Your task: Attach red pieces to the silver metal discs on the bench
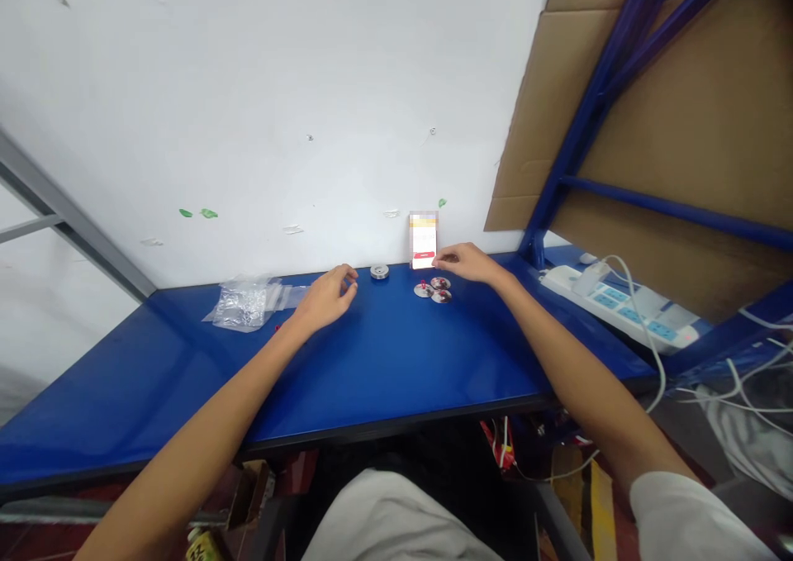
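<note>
So the phone (424,243) is at the back of the blue table (384,371), pretty much upright against the white wall (365,90), screen facing out. The display is lit: mostly white, a yellow-orange band up high, a red bar with rounded ends near the bottom. The top bit is pixelated and the text is way too small to read.

Right hand (463,262) is right at the phone's lower right corner, thumb and index close together, other fingers curled in. Can't tell if it's pinching the edge or just touching the screen.

Left hand (331,298) hangs over the table, fingers loosely bent, thumb apart from them, and I can't see anything in it. Closest stuff to it is some crinkly clear plastic bags (243,301) on one side and a round silvery metal piece (380,273) on the other, which has a small detail in its center.

Just in front of the phone are three small shiny discs (442,297) bunched together, silvery with dark and reddish patches. The leftmost has a tiny red bit sticking up.
</note>
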Demonstrator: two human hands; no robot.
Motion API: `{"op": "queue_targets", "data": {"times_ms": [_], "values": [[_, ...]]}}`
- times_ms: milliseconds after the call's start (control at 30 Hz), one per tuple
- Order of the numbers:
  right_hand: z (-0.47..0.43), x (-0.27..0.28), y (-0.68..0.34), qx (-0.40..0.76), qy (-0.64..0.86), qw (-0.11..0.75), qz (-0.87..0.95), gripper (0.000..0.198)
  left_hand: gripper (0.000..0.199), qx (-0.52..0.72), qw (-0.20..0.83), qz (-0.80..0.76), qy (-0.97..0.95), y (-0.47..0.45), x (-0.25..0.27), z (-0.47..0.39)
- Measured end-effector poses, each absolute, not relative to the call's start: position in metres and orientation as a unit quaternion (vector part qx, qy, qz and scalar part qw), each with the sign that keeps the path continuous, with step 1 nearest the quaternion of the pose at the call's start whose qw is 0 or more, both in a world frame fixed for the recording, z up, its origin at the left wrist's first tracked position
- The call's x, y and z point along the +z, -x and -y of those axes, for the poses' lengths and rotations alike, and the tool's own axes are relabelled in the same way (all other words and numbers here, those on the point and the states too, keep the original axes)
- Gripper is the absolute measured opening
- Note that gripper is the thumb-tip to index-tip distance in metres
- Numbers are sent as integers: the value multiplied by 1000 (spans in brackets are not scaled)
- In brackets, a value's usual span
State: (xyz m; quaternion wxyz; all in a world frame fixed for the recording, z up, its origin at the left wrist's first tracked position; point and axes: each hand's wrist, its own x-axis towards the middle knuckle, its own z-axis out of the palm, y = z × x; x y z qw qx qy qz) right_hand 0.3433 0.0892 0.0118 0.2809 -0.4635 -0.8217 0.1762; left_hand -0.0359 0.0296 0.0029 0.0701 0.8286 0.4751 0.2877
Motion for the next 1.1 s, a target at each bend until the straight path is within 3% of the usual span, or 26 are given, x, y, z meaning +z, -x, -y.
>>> {"op": "queue_targets", "data": {"times_ms": [167,467,733,900,1100], "values": [[-81,11,-325,127,440,303,836,25,28,176,5,-492,-853,68,35,-29],[-45,-9,-265,12,351,279,894,24,13,24,158,-580,-799,121,55,-37],[-83,-7,-223,-127,343,142,920,36,33,-32,187,-618,-763,136,41,-49],[-117,-13,-207,-112,381,57,916,32,27,-38,156,-612,-774,137,34,-55],[-121,-16,-208,-94,391,38,915,27,17,-66,142,-606,-780,130,31,-57]]}}
